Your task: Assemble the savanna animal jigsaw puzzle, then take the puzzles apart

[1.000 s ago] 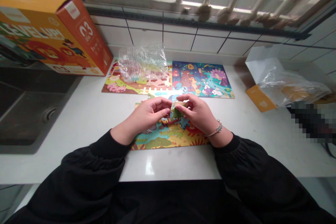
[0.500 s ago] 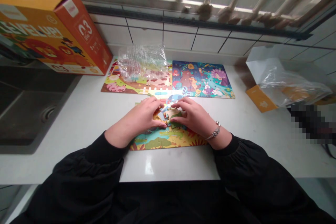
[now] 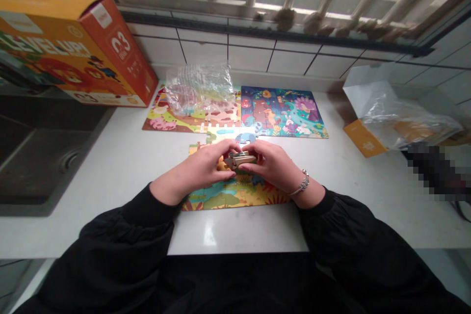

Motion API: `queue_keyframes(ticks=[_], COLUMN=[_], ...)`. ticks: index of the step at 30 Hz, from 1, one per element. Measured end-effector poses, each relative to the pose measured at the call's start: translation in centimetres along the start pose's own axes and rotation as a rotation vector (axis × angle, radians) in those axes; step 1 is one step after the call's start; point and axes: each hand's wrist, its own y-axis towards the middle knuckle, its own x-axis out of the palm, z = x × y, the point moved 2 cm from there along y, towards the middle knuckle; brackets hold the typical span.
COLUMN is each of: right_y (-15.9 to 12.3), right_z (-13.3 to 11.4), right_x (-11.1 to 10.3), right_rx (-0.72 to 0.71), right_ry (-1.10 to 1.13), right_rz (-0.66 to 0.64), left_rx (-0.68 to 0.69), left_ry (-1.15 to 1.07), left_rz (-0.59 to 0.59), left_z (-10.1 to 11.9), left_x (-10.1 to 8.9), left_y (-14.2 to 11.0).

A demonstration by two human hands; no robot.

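Between my two hands is a small bunch of jigsaw puzzle pieces (image 3: 243,159), lifted above the partly covered animal puzzle (image 3: 221,199) on the counter. My right hand (image 3: 274,161), with a bracelet at the wrist, pinches the bunch between thumb and fingers. On the other side, my left hand (image 3: 211,164) curves its thumb and fingers around the left end of the pieces. Past my fingertips, a blue animal on a joined puzzle section (image 3: 224,132) shows. My hands hide the middle of the puzzle.
A farm puzzle (image 3: 162,120) under crinkled clear plastic (image 3: 198,83) and a dark forest puzzle (image 3: 285,113) lie behind. An orange box (image 3: 121,54) stands left beside the sink (image 3: 47,157). At right are an opened carton (image 3: 364,137) and a pixelated dark object (image 3: 434,171).
My hands have drawn closer together, and loose pieces between them are now gathered into a bunch. My left fingers have closed in towards the right hand.
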Motion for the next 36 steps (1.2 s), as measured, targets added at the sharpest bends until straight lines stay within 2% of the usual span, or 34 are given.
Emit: queue_keyframes(ticks=[3, 5, 9, 14, 21, 28, 32, 36], right_y=[0.0, 0.0, -0.2, -0.6, -0.7, -0.6, -0.6, -0.6], right_z=[-0.3, -0.3, 0.3, 1.3, 2.1, 1.1, 0.4, 0.2], right_x=[-0.1, 0.0, 0.0, -0.9, -1.3, -1.8, -1.7, -1.1], right_rx=[-0.053, -0.068, -0.045, -0.044, 0.024, 0.133, 0.099, 0.064], right_ry=[0.013, 0.007, -0.055, -0.262, -0.305, -0.134, 0.107, 0.247], right_rz=[0.068, 0.067, -0.024, -0.173, -0.193, -0.084, 0.019, 0.023], left_rx=[0.036, 0.038, -0.004, -0.079, -0.053, -0.021, 0.005, 0.047], left_ry=[-0.043, -0.058, -0.013, 0.057, 0.071, 0.096, 0.096, 0.055], left_rz=[0.053, 0.079, 0.100, 0.151, 0.132, 0.059, 0.025, 0.008], left_z=[0.6, 0.8, 0.6, -0.2, -0.1, 0.0, 0.1, 0.4], left_x=[-0.2, -0.3, -0.3, -0.6, -0.5, -0.1, 0.2, 0.4], left_y=[0.0, 0.1, 0.4, 0.4, 0.4, 0.5, 0.4, 0.4])
